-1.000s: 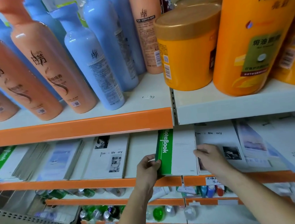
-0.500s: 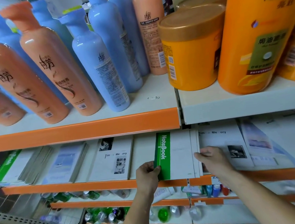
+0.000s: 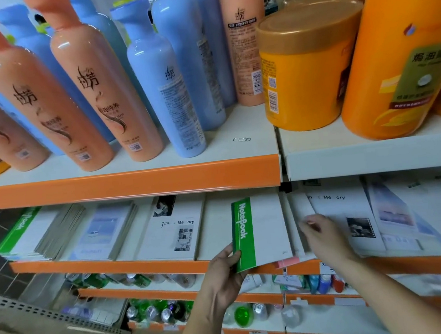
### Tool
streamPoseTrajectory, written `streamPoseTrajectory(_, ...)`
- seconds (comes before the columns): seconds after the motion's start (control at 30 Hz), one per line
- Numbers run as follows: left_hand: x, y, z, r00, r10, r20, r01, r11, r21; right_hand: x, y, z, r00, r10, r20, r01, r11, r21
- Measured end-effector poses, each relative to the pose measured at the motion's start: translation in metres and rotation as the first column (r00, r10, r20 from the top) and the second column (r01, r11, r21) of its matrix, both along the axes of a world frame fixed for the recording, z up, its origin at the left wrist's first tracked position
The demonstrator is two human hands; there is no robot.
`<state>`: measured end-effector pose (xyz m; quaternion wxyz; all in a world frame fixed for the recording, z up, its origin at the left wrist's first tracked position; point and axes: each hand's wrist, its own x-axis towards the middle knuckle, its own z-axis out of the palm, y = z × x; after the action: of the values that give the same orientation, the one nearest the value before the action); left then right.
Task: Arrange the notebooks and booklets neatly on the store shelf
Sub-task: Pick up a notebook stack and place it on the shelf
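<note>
While the green notebook [image 3: 262,230] is gripped at its lower corner by the left hand [image 3: 224,269], the right hand [image 3: 328,238] is laid on fanned booklets [image 3: 295,207] just right of it, its grip too blurred to tell. Stacks [image 3: 166,228] left of the notebook are judged squared on the shelf [image 3: 109,264]; the sheets farther right of it are left untidy.

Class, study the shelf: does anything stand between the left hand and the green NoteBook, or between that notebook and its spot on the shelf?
Nothing separates them: the left hand grips the green NoteBook by its spine. Bare shelf lies to its left; on its right, fanned white booklets under the right hand crowd its edge.
</note>
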<state>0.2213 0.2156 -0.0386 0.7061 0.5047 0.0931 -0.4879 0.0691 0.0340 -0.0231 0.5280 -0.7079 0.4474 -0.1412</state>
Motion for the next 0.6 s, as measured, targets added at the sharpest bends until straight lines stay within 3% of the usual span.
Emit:
streamPoseTrajectory(0.07, 0.003, 0.006, 0.005, 0.999, -0.015, 0.041, 0.017, 0.999, -0.034, 0.011, 0.012, 0.005, 0.994, 0.069, 0.082, -0.081, 0.986, 0.147)
streamPoseTrajectory(0.13, 0.009, 0.015, 0.006, 0.986, -0.024, 0.163, 0.027, 1.000, -0.014, 0.025, 0.025, 0.005, 0.984, 0.106, 0.140, -0.132, 0.971, 0.198)
streamPoseTrajectory(0.27, 0.034, 0.034, 0.002, 0.910, -0.055, 0.412, 0.019, 0.996, 0.092, 0.052, 0.044, -0.007, 0.976, 0.120, 0.182, -0.153, 0.972, 0.177)
streamPoseTrajectory(0.47, 0.067, 0.078, 0.013, 0.837, -0.014, 0.546, -0.103, 0.978, 0.183, 0.098, 0.087, 0.018, 0.950, 0.238, 0.201, -0.267, 0.955, 0.129)
streamPoseTrajectory(0.6, 0.099, 0.125, 0.023, 0.779, -0.027, 0.627, -0.104, 0.980, 0.171, 0.138, 0.127, 0.016, 0.965, 0.202, 0.165, -0.224, 0.966, 0.129)
